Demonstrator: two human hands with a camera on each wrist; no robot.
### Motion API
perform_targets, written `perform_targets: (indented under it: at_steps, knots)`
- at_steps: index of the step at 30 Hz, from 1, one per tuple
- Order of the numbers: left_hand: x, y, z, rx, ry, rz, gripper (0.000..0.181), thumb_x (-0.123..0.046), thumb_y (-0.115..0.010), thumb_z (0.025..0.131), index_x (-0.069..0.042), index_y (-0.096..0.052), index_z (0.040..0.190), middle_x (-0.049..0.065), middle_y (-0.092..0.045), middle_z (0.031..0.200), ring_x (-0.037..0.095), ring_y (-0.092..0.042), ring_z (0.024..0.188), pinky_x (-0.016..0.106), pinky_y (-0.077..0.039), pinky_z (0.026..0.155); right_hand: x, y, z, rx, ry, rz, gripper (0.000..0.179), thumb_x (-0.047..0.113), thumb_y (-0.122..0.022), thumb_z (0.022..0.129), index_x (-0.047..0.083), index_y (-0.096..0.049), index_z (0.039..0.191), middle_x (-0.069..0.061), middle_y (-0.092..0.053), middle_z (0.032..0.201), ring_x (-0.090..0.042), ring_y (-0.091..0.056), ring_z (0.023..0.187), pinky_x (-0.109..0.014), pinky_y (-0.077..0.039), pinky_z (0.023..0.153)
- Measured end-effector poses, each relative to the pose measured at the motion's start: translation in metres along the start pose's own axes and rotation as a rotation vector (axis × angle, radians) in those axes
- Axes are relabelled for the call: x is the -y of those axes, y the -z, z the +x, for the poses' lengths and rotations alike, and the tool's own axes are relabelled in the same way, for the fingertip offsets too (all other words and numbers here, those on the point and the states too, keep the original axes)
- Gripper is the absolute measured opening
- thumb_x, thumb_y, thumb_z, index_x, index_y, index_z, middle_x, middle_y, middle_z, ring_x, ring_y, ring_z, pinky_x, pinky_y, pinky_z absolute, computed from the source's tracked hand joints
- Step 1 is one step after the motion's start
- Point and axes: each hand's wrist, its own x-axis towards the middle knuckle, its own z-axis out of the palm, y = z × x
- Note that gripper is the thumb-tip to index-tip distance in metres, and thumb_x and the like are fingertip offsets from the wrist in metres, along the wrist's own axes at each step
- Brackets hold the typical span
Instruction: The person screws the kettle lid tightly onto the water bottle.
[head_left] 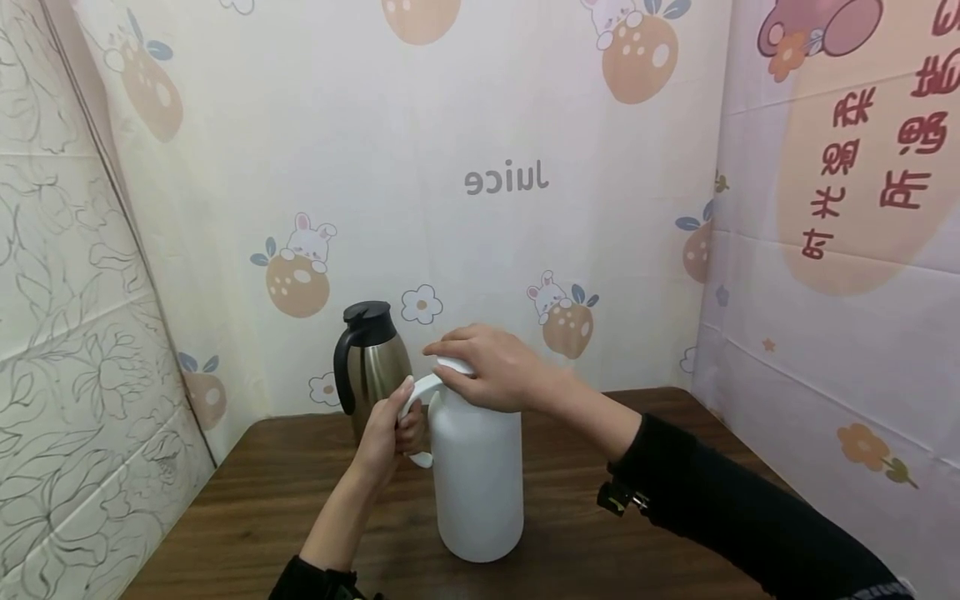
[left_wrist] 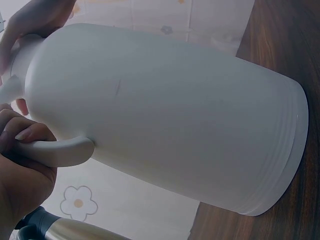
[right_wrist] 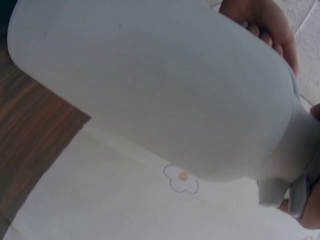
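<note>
A white thermos jug stands upright on the wooden table, its base on the tabletop. My left hand grips the jug's white handle, fingers curled round it and the thumb up along its top. Over the jug's lid lies my right hand, thumb on the near side and fingers across the far side, holding it. Most of the lid is hidden under the palm. In the right wrist view the spout juts out below the neck, close to the right hand's fingers.
Behind the left hand stands a second thermos jug, steel-coloured with a black lid and handle. The brown wooden table reaches back to a printed curtain, with more curtains at both sides.
</note>
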Motion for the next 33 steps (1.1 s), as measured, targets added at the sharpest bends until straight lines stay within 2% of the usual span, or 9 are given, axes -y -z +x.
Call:
perform_targets:
  at_steps: [7, 12, 16, 23, 26, 29, 33]
  knots:
    - [0.000, 0.000, 0.002, 0.009, 0.001, -0.015, 0.055, -0.046, -0.039, 0.114, -0.013, -0.037, 0.071, -0.008, -0.035, 0.056, 0.009, -0.032, 0.047, 0.023, -0.029, 0.050, 0.019, -0.005, 0.001, -0.058, -0.149, -0.099, 0.037, 0.035, -0.056, 0.108, 0.015, -0.072, 0.134, -0.005, -0.073, 0.127, -0.025, -0.068, 0.117, -0.041, -0.057, 0.093]
    - [0.001, -0.001, 0.002, 0.001, 0.006, -0.018, 0.055, -0.045, -0.039, 0.114, -0.012, -0.036, 0.070, -0.007, -0.034, 0.055, 0.008, -0.032, 0.047, 0.023, -0.028, 0.049, 0.029, -0.008, 0.004, -0.065, -0.226, -0.191, 0.039, 0.036, -0.056, 0.108, 0.012, -0.072, 0.134, -0.009, -0.073, 0.126, -0.029, -0.068, 0.111, -0.042, -0.056, 0.090]
    - [0.002, -0.001, 0.002, 0.000, 0.013, -0.023, 0.056, -0.043, -0.038, 0.114, -0.009, -0.034, 0.070, -0.007, -0.034, 0.055, 0.009, -0.032, 0.047, 0.023, -0.027, 0.050, 0.033, -0.006, 0.005, -0.034, -0.259, -0.202, 0.042, 0.038, -0.057, 0.108, 0.011, -0.070, 0.137, -0.011, -0.072, 0.128, -0.031, -0.068, 0.113, -0.044, -0.056, 0.090]
    - [0.000, -0.001, 0.000, -0.006, 0.020, -0.023, 0.055, -0.044, -0.038, 0.114, -0.012, -0.036, 0.070, -0.007, -0.034, 0.055, 0.008, -0.032, 0.047, 0.023, -0.028, 0.049, 0.029, 0.010, 0.007, 0.128, -0.291, -0.107, 0.059, 0.048, -0.056, 0.107, 0.010, -0.057, 0.152, -0.015, -0.065, 0.139, -0.031, -0.065, 0.123, -0.046, -0.056, 0.094]
    - [0.000, -0.001, 0.001, 0.002, 0.016, -0.021, 0.054, -0.044, -0.038, 0.114, -0.013, -0.037, 0.070, -0.008, -0.035, 0.055, 0.009, -0.032, 0.047, 0.024, -0.028, 0.049, 0.023, 0.017, 0.008, 0.131, -0.285, -0.051, 0.063, 0.053, -0.055, 0.106, 0.011, -0.055, 0.153, -0.015, -0.063, 0.145, -0.030, -0.063, 0.130, -0.048, -0.053, 0.101]
    - [-0.001, 0.000, 0.001, 0.002, 0.014, -0.020, 0.055, -0.045, -0.038, 0.114, -0.014, -0.037, 0.069, -0.008, -0.035, 0.055, 0.009, -0.033, 0.047, 0.024, -0.029, 0.049, 0.014, 0.022, 0.008, 0.083, -0.243, 0.008, 0.060, 0.055, -0.056, 0.105, 0.016, -0.059, 0.151, -0.011, -0.062, 0.147, -0.029, -0.060, 0.135, -0.049, -0.051, 0.106]
    - [0.000, 0.000, 0.001, -0.008, 0.016, -0.021, 0.055, -0.046, -0.039, 0.114, -0.014, -0.037, 0.069, -0.007, -0.035, 0.055, 0.009, -0.033, 0.047, 0.024, -0.029, 0.049, 0.000, 0.026, 0.008, 0.030, -0.084, 0.076, 0.050, 0.048, -0.061, 0.105, 0.020, -0.064, 0.146, -0.004, -0.064, 0.145, -0.024, -0.059, 0.136, -0.046, -0.050, 0.108]
